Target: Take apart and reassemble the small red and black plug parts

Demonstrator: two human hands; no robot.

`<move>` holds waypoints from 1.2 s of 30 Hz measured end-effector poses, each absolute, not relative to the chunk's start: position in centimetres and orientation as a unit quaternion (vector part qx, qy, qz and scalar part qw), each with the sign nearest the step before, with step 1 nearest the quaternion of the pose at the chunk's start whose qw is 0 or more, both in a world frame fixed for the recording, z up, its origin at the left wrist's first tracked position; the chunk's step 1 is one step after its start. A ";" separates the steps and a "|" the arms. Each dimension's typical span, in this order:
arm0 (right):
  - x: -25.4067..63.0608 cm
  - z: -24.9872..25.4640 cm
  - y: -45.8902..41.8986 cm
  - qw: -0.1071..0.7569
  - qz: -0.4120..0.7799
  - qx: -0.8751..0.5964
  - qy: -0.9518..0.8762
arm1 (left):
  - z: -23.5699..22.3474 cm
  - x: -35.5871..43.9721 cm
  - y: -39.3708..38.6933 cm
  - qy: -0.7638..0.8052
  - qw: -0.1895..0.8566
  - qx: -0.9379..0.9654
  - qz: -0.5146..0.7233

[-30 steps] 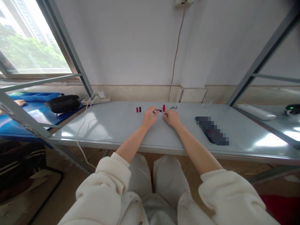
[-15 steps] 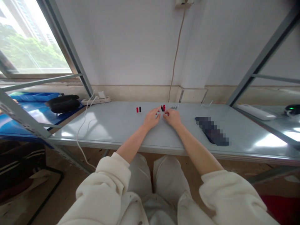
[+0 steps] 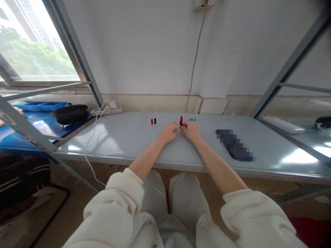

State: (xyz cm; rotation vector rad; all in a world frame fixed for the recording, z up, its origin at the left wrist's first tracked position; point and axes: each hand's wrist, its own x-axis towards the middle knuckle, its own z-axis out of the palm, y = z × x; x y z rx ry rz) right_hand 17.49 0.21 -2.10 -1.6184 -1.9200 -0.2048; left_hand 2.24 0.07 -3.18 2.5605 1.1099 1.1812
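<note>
A small black cylinder point(image 3: 181, 123) stands nearly upright between my hands, with a small red cylinder point(image 3: 181, 117) directly behind it. My left hand point(image 3: 168, 133) rests on the table, its forefinger stretched to the black cylinder's left side and its thumb apart. From the right, my right hand point(image 3: 190, 131) has its fingers curled close to the black cylinder's base. A bit of red point(image 3: 185, 126) shows within those curled fingers, mostly hidden. Several small grey pieces point(image 3: 192, 119) lie just beyond my right hand. Left of my hands, another red cylinder point(image 3: 152, 121) and a black cylinder point(image 3: 155, 121) stand side by side.
A pixelated dark flat item point(image 3: 234, 144) lies on the grey table point(image 3: 134, 148) to the right. A power strip point(image 3: 107, 111) with a white cable point(image 3: 89, 143) is at the left end. Metal uprights flank the table; a wall stands behind.
The black cylinder has gone from tilted at my left fingertips to nearly upright, slightly right and in front of the red one. My hands have barely shifted.
</note>
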 end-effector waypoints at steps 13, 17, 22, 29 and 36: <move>17.4 -2.0 0.1 0.285 -0.068 -0.616 -0.732 | -2.7 2.3 -0.3 0.384 0.049 0.821 0.420; 17.2 -2.0 0.0 0.269 -0.071 -0.592 -0.757 | -2.5 2.3 -0.1 0.391 0.044 0.798 0.456; 16.9 -1.7 -0.6 0.245 -0.086 -0.569 -0.780 | -2.4 2.1 0.2 0.392 0.049 0.801 0.450; 17.2 -1.4 -1.3 0.226 -0.104 -0.554 -0.794 | -2.7 2.0 0.8 0.428 0.092 0.788 0.433; 17.1 -1.7 -0.9 0.254 -0.061 -0.545 -0.796 | -0.2 1.3 1.7 0.408 0.045 0.838 0.361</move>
